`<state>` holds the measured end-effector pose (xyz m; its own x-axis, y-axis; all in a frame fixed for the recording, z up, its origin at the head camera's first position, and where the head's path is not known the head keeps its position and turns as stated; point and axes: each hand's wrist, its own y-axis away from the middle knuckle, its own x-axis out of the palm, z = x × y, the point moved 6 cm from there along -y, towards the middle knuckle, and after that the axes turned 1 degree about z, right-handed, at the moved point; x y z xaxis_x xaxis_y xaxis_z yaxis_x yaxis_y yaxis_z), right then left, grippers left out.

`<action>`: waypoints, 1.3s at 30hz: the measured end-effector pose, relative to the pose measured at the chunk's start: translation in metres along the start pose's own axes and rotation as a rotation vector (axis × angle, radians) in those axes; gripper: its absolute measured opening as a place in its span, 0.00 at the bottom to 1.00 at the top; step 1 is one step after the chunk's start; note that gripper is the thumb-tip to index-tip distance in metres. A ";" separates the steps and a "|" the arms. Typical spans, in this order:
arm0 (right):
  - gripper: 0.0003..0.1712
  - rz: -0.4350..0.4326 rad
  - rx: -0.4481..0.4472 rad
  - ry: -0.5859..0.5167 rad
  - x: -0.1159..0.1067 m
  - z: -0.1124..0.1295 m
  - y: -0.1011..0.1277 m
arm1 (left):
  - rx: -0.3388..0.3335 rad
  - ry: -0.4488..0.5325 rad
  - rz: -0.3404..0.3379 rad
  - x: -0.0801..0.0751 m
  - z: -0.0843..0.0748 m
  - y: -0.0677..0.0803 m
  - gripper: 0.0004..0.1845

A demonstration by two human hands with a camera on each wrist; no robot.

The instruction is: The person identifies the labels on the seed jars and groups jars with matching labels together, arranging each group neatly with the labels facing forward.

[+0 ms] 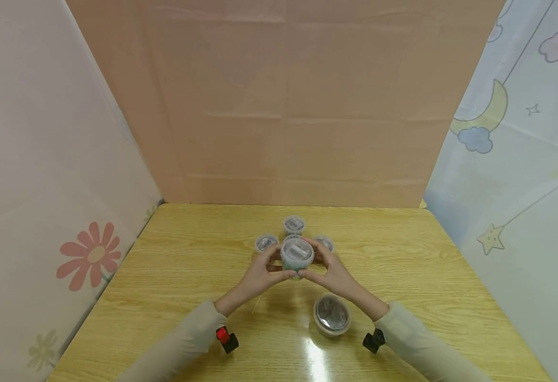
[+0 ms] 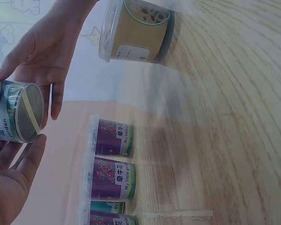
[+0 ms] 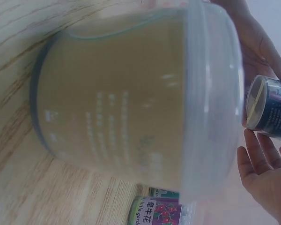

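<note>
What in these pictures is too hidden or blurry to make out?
- Held teal cup: head view too small to read its label; hands cover its sides.
- Tan tub: right wrist view blurs its print.
- Back cups: left wrist view's edge cuts off the lowest.
- Tub's contents: glare on the lid.

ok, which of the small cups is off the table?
The teal-labelled cup, held between the left hand and right hand; the purple-labelled cups stand on the table.

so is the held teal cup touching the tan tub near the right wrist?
Apart. The head view shows the teal cup raised between both hands, with bare table between it and the tan tub closer to the person.
</note>
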<state>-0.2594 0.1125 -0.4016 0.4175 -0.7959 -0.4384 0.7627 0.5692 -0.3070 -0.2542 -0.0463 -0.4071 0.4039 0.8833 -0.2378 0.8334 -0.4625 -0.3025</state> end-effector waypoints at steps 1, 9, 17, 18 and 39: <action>0.41 -0.007 0.004 -0.005 0.000 -0.004 0.000 | -0.001 -0.009 0.004 0.000 -0.005 0.000 0.32; 0.40 0.020 -0.045 -0.101 -0.003 -0.013 0.000 | -0.041 0.005 0.131 -0.001 -0.006 0.000 0.33; 0.36 0.104 -0.087 -0.156 -0.002 -0.017 0.000 | -0.024 0.118 0.263 0.000 0.007 0.001 0.28; 0.37 0.108 -0.091 -0.154 -0.002 -0.017 0.001 | -0.016 0.126 0.277 0.001 0.007 0.001 0.28; 0.26 -0.022 0.083 -0.221 -0.002 -0.018 0.002 | -0.043 0.078 0.073 -0.007 -0.004 0.001 0.27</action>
<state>-0.2675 0.1186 -0.4167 0.4915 -0.8389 -0.2340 0.8069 0.5397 -0.2400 -0.2549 -0.0522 -0.4025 0.4906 0.8517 -0.1842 0.8157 -0.5232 -0.2466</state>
